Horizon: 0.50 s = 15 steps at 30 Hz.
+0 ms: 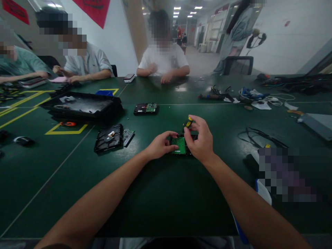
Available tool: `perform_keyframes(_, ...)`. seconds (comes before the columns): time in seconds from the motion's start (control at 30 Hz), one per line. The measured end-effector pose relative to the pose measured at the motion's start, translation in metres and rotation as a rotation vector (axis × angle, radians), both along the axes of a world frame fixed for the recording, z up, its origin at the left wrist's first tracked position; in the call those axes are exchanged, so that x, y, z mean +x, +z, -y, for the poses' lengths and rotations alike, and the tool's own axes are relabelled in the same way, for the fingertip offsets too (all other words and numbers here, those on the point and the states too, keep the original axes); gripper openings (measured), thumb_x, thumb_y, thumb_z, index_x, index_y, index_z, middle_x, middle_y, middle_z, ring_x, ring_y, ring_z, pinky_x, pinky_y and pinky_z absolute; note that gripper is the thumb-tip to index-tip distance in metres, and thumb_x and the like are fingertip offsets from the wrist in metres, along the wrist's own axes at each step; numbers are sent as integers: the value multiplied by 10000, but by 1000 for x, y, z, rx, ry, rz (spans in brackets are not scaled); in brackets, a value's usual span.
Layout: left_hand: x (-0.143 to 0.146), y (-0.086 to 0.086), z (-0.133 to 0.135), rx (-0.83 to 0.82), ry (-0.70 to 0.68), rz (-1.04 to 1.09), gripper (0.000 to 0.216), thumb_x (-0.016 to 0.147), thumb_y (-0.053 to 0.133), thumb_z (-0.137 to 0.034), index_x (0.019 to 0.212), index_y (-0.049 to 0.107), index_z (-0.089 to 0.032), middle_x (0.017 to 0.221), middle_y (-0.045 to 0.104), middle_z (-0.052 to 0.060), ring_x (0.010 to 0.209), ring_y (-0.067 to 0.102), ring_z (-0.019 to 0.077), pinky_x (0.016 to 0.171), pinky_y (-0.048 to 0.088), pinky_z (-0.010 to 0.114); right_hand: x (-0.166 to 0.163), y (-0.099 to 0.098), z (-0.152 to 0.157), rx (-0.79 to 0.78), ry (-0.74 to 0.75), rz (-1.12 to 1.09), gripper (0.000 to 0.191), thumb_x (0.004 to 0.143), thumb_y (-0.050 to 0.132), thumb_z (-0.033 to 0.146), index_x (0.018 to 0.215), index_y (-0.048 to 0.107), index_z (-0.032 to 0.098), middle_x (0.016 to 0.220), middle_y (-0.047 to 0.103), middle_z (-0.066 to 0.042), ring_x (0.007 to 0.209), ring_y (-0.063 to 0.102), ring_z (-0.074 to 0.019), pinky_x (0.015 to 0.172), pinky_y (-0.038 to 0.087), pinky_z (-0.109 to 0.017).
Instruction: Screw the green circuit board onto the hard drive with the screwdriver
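A hard drive with a green circuit board (pixel 179 146) lies on the green table in front of me. My left hand (pixel 161 144) grips its left side, the thumb over the board and the fingers at the far edge. Between the thumb and fingers of my right hand (pixel 201 140) is a short yellow and black screwdriver (pixel 188 121), held above the drive's right part. Its tip is hard to make out, so contact with a screw cannot be told. My right hand hides part of the drive.
To the left lie an opened black drive casing (pixel 109 137) and a loose circuit board (pixel 128 137). Another hard drive (pixel 145 108) sits farther back, beside a black tray (pixel 83 103). Cables (pixel 261 136) and a grey box (pixel 316 124) are at right. Several people sit or stand beyond.
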State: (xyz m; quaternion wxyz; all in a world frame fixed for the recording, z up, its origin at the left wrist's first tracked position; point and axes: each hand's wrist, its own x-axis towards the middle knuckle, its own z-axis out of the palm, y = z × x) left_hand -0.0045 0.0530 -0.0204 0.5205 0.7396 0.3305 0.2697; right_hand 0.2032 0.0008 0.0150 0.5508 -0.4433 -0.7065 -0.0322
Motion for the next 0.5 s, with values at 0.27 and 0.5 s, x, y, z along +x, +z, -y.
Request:
perform_keyframes(0.27,0,0,0,8,3,5,572,852,808,-247,1362,551,-203,1321,640,113,571,553,35,476,441,183,-1,0,0,-1,7,-6,550,960,619,190,1479,461,279,1428,558,-132,1105,692,-273,888,659,-481)
perform_keyframes(0.5,-1,-4,-2,48,-2,3,572,851,812,-249,1355,549,-193,1278,654,97,570,546,40,470,426,183,0,-4,-3,21,-40,-24,590,923,686,223,1465,461,295,1382,555,-122,1047,696,-265,788,672,-430)
